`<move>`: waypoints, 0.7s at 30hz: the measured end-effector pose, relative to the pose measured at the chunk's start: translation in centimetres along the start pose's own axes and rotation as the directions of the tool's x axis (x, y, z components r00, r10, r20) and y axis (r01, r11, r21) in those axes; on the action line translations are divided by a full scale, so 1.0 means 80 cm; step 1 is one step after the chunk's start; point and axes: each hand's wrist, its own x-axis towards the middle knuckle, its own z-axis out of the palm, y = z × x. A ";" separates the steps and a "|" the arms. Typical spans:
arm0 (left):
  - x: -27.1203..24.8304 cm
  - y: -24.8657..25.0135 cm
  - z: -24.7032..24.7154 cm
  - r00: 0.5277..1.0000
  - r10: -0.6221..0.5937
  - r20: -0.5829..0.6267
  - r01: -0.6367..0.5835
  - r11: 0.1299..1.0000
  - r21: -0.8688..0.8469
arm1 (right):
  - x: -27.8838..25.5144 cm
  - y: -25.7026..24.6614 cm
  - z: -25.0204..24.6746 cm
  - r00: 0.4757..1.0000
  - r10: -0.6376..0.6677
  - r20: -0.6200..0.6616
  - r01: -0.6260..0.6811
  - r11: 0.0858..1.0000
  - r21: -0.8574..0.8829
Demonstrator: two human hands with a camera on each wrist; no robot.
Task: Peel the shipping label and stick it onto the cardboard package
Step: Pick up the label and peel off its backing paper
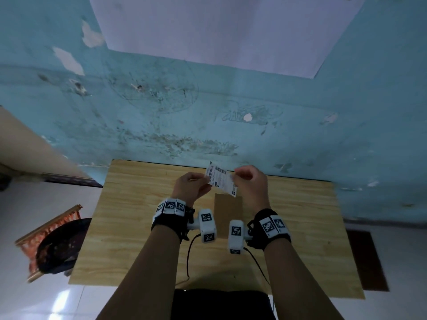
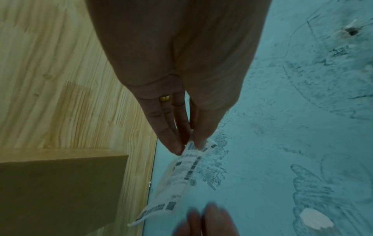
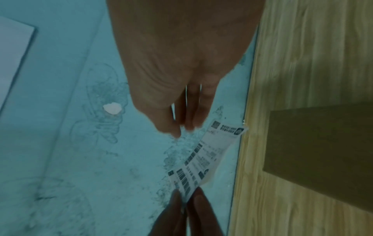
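Note:
The white shipping label (image 1: 220, 179) with barcodes hangs in the air above the far edge of the table, over the cardboard package (image 1: 227, 213). My left hand (image 1: 191, 185) pinches one short end of the label (image 2: 181, 174) between thumb and fingertips (image 2: 177, 148). My right hand (image 1: 249, 181) is at the label's other end, its fingers curled and bunched with the thumb. In the right wrist view those blurred fingertips (image 3: 187, 127) sit just beside the label (image 3: 207, 153), with a thin strip of wall between them. A pale backing edge shows behind the label.
The flat brown package (image 2: 60, 183) lies in the middle of a light wooden table (image 1: 138, 227) against a worn blue wall (image 1: 208, 112). A dark pan on a low orange stool (image 1: 57, 243) stands on the floor to the left. Cables trail from both wrist cameras.

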 end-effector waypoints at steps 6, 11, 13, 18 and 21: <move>-0.002 0.001 0.009 0.995 0.057 0.076 -0.055 0.998 -0.032 | -0.007 -0.018 0.020 0.939 -0.001 0.343 0.000 1.000 0.002; -0.005 0.001 0.007 0.991 0.071 0.115 -0.067 0.997 -0.039 | -0.010 -0.015 0.020 0.928 0.028 0.371 -0.048 0.998 0.044; -0.007 0.000 0.010 0.989 0.059 0.138 -0.050 0.996 -0.068 | -0.009 -0.013 0.021 0.934 0.049 0.354 -0.078 0.995 0.068; -0.008 -0.001 0.013 0.986 0.052 0.158 -0.045 0.998 -0.049 | -0.007 -0.008 0.027 0.942 0.097 0.320 -0.144 0.981 0.127; -0.006 -0.002 0.013 0.985 0.055 0.162 -0.051 0.998 -0.031 | -0.008 -0.005 0.025 0.939 0.124 0.321 -0.183 0.969 0.163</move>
